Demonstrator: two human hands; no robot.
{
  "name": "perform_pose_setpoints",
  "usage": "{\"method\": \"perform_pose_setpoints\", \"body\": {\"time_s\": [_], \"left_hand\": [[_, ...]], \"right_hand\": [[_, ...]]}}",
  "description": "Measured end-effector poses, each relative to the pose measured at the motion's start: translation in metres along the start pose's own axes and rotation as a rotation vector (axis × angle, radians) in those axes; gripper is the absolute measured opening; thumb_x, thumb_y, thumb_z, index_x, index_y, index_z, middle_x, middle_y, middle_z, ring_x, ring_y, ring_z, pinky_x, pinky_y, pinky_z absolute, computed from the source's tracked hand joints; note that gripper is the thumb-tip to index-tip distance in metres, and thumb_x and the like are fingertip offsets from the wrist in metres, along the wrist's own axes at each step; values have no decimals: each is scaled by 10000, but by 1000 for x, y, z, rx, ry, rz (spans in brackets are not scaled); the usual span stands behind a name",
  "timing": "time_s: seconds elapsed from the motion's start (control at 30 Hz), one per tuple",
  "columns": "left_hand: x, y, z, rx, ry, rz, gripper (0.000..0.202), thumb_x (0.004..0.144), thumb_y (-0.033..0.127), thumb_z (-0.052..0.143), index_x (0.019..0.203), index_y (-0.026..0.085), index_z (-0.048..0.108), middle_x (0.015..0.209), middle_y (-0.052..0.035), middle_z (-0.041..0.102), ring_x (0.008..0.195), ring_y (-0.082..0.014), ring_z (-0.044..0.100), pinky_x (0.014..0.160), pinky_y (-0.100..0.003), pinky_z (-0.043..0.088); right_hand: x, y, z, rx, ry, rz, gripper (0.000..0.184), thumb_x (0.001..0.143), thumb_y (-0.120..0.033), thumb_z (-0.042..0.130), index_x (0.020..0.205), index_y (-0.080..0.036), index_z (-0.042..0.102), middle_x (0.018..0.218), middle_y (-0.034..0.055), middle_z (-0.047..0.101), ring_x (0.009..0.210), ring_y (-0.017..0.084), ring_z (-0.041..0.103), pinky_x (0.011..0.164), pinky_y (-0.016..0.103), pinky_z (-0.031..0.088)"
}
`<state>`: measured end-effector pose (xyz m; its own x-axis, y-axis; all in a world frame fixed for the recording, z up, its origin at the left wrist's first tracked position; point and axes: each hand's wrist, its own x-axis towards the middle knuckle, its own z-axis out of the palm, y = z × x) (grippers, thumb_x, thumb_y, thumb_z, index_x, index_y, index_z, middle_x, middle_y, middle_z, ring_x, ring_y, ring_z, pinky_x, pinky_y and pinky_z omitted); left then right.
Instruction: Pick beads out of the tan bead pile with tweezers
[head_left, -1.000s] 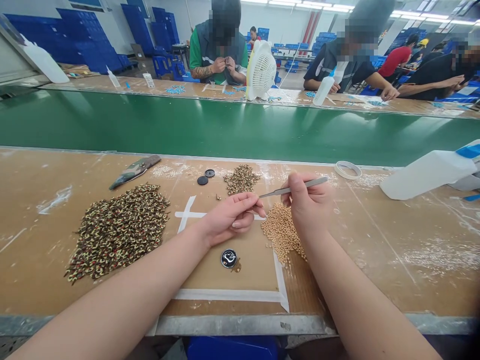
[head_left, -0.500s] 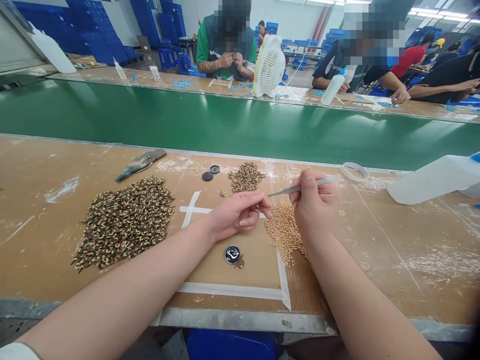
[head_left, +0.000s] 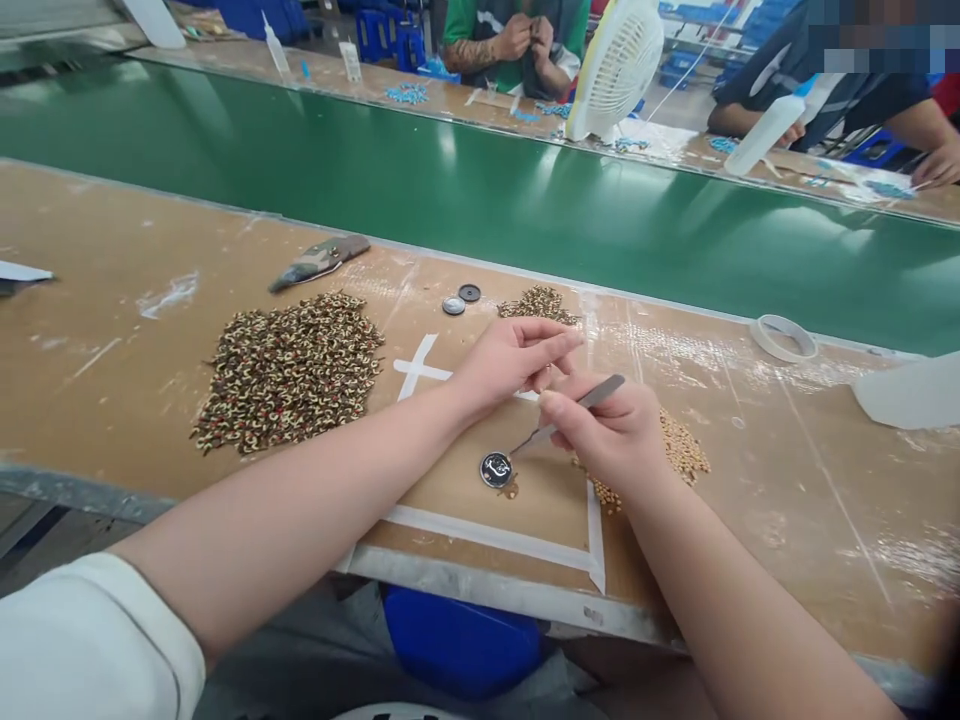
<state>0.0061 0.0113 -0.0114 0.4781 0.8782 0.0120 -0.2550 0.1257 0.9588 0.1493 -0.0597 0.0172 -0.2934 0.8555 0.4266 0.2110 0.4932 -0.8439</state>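
Observation:
My right hand point(head_left: 611, 425) grips a pair of metal tweezers point(head_left: 600, 392), pointing down and left. Their tip is at the rim of a small round dish of glossy black liquid point(head_left: 496, 469), which sits beside a brown stain on the board. Just above and left, my left hand point(head_left: 525, 355) is closed, thumb and fingers together; anything between them is too small or hidden to make out. A small pile of patterned pieces point(head_left: 538, 302) lies behind my left hand. Tan beads point(head_left: 681, 448) are heaped beside and partly behind my right hand.
A large pile of dark-and-cream pieces point(head_left: 292, 370) lies at left, with a camouflage-patterned sheath point(head_left: 321, 262) behind it. Two small discs point(head_left: 454, 305), a tape roll point(head_left: 784, 340) and a white bottle point(head_left: 911, 390) lie about. Across the green belt point(head_left: 375, 160), co-workers sit near a fan point(head_left: 619, 70).
My right hand has brought the tweezers down from my left fingertips to the black dish. My left hand stays pinched. The view has tilted downward.

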Motion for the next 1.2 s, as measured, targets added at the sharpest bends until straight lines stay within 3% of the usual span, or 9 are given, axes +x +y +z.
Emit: {"method": "perform_pose_setpoints", "body": {"time_s": [0.1, 0.17, 0.33, 0.6, 0.77, 1.0, 1.2], "left_hand": [[-1, -1, 1, 48, -8, 24, 367, 818, 514, 799, 928, 166, 761, 647, 24, 591, 539, -63, 474, 524, -216, 380], [-1, -1, 2, 79, -1, 29, 373, 800, 519, 811, 903, 164, 764, 631, 31, 568, 543, -64, 454, 521, -215, 372], [-1, -2, 4, 115, 0, 20, 350, 843, 498, 773, 939, 162, 764, 864, -27, 700, 548, -49, 462, 504, -216, 364], [3, -7, 2, 127, 10, 61, 225, 970, 320, 651, 1090, 169, 767, 883, -21, 700, 523, -35, 459, 521, -216, 380], [1, -4, 5, 112, -7, 42, 224, 957, 241, 657, 1161, 170, 719, 929, -27, 717, 538, -28, 473, 559, -211, 416], [3, -11, 6, 72, -8, 58, 157, 919, 239, 708, 1009, 161, 606, 892, -42, 718, 612, -59, 551, 572, -222, 416], [4, -14, 5, 64, 0, 35, 200, 856, 244, 776, 944, 168, 614, 833, -24, 693, 679, -93, 618, 624, -244, 465]], "right_hand": [[-1, 0, 6, -41, -83, -26, 443, 957, -399, 690, 574, -202, 587, 495, -38, 540, 458, 85, 456, 464, 250, 382], [-1, 1, 10, -35, -132, -35, 418, 955, -358, 696, 583, -198, 589, 501, -41, 538, 462, 83, 462, 463, 243, 376], [-2, 3, 12, -40, -188, -85, 359, 951, -303, 708, 620, -196, 617, 521, -40, 582, 466, 79, 485, 469, 231, 383], [-4, 4, 10, -109, -179, -59, 388, 959, -354, 696, 615, -194, 614, 507, -36, 552, 464, 86, 461, 456, 244, 358], [-3, 3, 10, -94, -169, -78, 382, 946, -337, 710, 606, -192, 615, 511, -33, 567, 461, 86, 475, 453, 237, 373], [-4, 6, 11, -83, -206, -101, 337, 938, -295, 723, 628, -194, 639, 521, -41, 592, 474, 83, 491, 468, 234, 379], [-2, 7, 9, -94, -198, -108, 333, 940, -308, 720, 634, -195, 650, 523, -36, 586, 480, 89, 497, 469, 242, 380]]}}
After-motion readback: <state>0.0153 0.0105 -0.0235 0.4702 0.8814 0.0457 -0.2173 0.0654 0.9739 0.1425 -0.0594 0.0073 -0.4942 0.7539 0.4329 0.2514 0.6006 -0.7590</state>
